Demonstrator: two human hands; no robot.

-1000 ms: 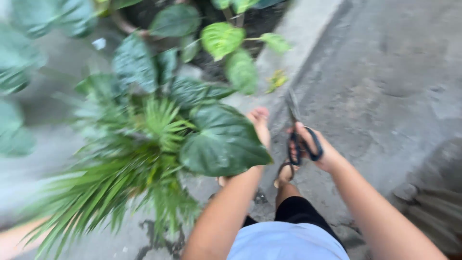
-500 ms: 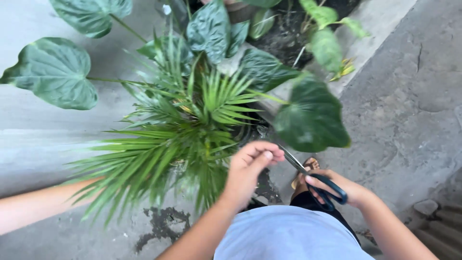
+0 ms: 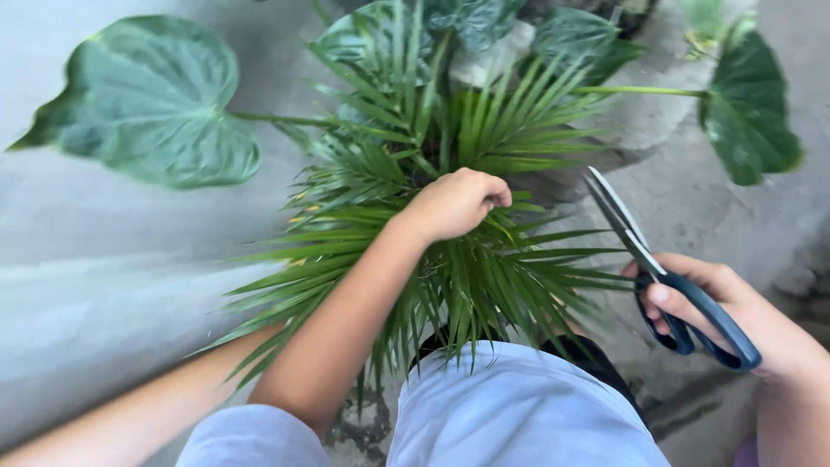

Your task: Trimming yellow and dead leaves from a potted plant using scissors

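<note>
A small potted palm (image 3: 467, 259) with thin green fronds stands just in front of me. My left hand (image 3: 456, 204) is closed in a fist around some fronds near the plant's centre. To the right of the palm, my right hand (image 3: 735, 316) holds blue-handled scissors (image 3: 657, 268). Their blades are slightly apart, point up and away, and touch no frond. The palm's pot is hidden under the leaves.
Big heart-shaped leaves (image 3: 151, 104) on long stalks spread at the left, and another leaf (image 3: 748, 108) hangs at the upper right. Grey concrete ground (image 3: 104, 285) lies all around. A bare limb (image 3: 95, 419) crosses the lower left corner; whose it is I cannot tell.
My left hand moved up into the palm and closed on fronds. My right hand carried the scissors out to the right, blades now pointing up. My view shifted closer over the plant.
</note>
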